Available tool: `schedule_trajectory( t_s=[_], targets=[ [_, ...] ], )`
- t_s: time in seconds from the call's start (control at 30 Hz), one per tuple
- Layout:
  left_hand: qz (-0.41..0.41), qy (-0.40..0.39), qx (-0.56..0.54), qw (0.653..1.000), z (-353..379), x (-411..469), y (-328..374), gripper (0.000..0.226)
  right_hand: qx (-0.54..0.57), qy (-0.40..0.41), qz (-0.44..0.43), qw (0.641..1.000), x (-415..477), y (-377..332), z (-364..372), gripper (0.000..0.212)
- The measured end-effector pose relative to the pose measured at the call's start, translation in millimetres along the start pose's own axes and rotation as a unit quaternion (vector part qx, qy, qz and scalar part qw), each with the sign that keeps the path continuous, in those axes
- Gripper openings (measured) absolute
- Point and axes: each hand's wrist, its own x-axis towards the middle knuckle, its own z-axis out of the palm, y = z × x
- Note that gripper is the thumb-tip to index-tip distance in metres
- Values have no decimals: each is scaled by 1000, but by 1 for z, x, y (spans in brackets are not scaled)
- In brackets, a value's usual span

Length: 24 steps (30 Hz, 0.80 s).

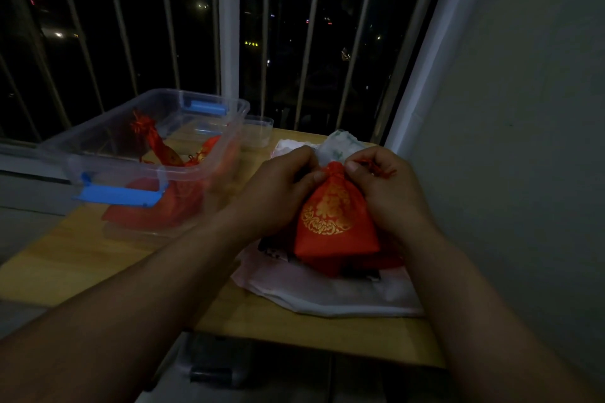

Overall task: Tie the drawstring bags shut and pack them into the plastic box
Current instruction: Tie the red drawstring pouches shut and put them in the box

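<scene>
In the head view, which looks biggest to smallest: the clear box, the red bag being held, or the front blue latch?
1. box
2. bag
3. latch
The bag sits nearer the camera, so it may look larger than it is.

One plastic box (pixel 230 99); one held bag (pixel 334 222); several boxed bags (pixel 157 144).

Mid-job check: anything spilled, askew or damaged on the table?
Nothing looks spilled or damaged. The left hand and right hand grip the neck of the red drawstring bag with gold print. Red bags lie in the open clear plastic box with blue latches, one propped on end. Dim light limits detail.
</scene>
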Motion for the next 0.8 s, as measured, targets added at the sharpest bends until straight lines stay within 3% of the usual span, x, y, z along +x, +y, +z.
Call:
schedule_trajectory(
  t_s=[0.3, 0.43, 0.53, 0.6, 0.7, 0.8],
  targets=[
    [13, 6, 22, 1000, 0, -3, -3, 17, -21, 31, -22, 999, -1, 1, 0, 10],
    [-37, 2, 4, 999, -1, -3, 1, 23, -27, 39, -23, 999, -1, 2, 2, 8],
    [-144, -18, -112, 983, 2, -2, 4, 37, -25, 52, -14, 998, -1, 2, 2, 6],
    [-208, -73, -235, 947, 5, -3, 4, 47, -24, 53, -15, 998, -1, 0, 3, 5],
    [-226, -114, -258, 932, 7, -5, 1, 32, -38, 58, -19, 997, -1, -4, 6, 4],
    [-235, -59, -296, 924, 7, -2, -1, 24, -42, 41, -1, 998, -2, -13, 9, 8]
  ],
)
